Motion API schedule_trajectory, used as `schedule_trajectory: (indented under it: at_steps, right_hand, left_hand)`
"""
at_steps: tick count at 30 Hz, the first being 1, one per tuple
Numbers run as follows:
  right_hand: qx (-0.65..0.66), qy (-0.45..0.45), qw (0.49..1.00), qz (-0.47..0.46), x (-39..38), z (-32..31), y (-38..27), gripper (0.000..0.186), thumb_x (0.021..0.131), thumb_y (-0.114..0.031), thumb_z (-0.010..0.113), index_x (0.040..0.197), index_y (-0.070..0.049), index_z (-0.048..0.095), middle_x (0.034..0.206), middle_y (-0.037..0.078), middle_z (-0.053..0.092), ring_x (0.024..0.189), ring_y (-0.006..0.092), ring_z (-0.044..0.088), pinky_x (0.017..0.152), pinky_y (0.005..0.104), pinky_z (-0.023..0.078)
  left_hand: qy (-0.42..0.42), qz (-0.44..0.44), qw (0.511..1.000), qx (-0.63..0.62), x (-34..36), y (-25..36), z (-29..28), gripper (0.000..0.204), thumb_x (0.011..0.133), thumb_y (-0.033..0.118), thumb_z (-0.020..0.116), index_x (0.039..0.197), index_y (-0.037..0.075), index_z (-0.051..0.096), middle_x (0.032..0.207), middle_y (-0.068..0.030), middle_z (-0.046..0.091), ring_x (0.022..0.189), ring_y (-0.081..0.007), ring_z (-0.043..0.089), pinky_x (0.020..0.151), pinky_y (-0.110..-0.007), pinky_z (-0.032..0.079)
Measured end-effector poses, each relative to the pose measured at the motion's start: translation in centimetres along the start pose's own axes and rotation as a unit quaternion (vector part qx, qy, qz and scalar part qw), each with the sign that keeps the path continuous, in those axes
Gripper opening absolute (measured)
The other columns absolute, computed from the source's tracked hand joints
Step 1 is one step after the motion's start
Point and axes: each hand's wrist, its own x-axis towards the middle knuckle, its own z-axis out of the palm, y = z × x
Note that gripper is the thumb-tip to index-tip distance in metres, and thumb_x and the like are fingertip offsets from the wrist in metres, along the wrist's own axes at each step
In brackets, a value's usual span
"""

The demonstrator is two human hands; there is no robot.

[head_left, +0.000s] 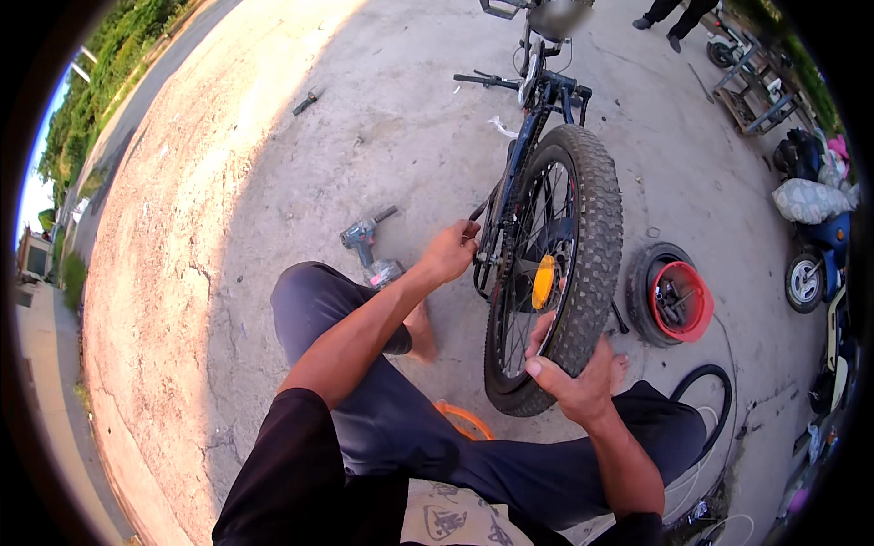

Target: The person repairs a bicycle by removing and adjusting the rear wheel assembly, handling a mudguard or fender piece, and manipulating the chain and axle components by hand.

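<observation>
A bicycle wheel with a knobby black tyre (596, 227) stands upright in front of me, set in a dark bicycle frame (517, 168). An orange reflector (543, 282) is fixed among its spokes. My right hand (583, 387) grips the near lower part of the tyre, thumb on the outside and fingers reaching in toward the rim. On the wheel's left side, my left hand (449, 253) is closed beside the hub area, its fingertips pinched together. What lies between them is too small to make out.
A cordless impact wrench (360, 238) lies left of the wheel. At right, a red bowl (699, 305) of metal parts rests on a small tyre (640, 282). An orange ring (466, 420) and a black hose (724, 378) lie near my legs. Scooters and bags line the right.
</observation>
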Motion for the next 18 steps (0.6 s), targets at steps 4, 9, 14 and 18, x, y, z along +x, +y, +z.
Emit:
schedule_trajectory:
  at_steps: [4, 9, 14, 18]
  right_hand:
    - [0.031, 0.016, 0.999, 0.005, 0.0, 0.4, -0.3, 0.040, 0.078, -0.008, 0.078, 0.111, -0.002, 0.057, 0.094, 0.003, 0.059, 0.084, 0.0105, 0.061, 0.075, 0.0272, 0.051]
    - [0.039, 0.015, 0.999, 0.010, -0.1, 0.3, -0.4, 0.041, 0.078, -0.007, 0.077, 0.113, -0.002, 0.055, 0.094, 0.003, 0.059, 0.085, 0.0109, 0.061, 0.076, 0.0280, 0.052]
    - [0.051, 0.022, 0.998, 0.012, -0.1, 0.5, -0.6, 0.059, 0.078, -0.005, 0.076, 0.129, 0.000, 0.047, 0.097, 0.004, 0.058, 0.085, 0.0120, 0.060, 0.076, 0.0286, 0.052]
    - [0.069, 0.020, 0.997, 0.005, 0.2, -0.1, -0.5, 0.081, 0.078, -0.005, 0.074, 0.146, 0.002, 0.031, 0.101, 0.005, 0.056, 0.084, 0.0132, 0.060, 0.075, 0.0290, 0.052]
  left_hand:
    - [-0.030, -0.037, 0.998, -0.029, 0.6, -0.9, 0.5, 0.038, 0.093, 0.006, 0.053, 0.130, -0.004, 0.055, 0.126, -0.0167, 0.063, 0.111, -0.0241, 0.063, 0.096, -0.034, 0.049]
    - [-0.038, -0.024, 0.998, -0.038, 0.3, -0.9, 1.0, 0.040, 0.094, 0.006, 0.051, 0.132, -0.003, 0.054, 0.125, -0.0147, 0.064, 0.113, -0.0222, 0.061, 0.097, -0.033, 0.048]
    - [-0.052, -0.021, 0.994, -0.095, -0.5, -1.1, 1.5, 0.041, 0.093, 0.005, 0.050, 0.134, -0.001, 0.055, 0.125, -0.0121, 0.064, 0.110, -0.0191, 0.060, 0.096, -0.033, 0.047]
    - [-0.120, -0.173, 0.956, -0.202, -2.2, -0.6, 2.6, 0.045, 0.093, 0.003, 0.050, 0.138, 0.007, 0.052, 0.125, -0.0083, 0.062, 0.112, -0.0170, 0.058, 0.093, -0.033, 0.049]
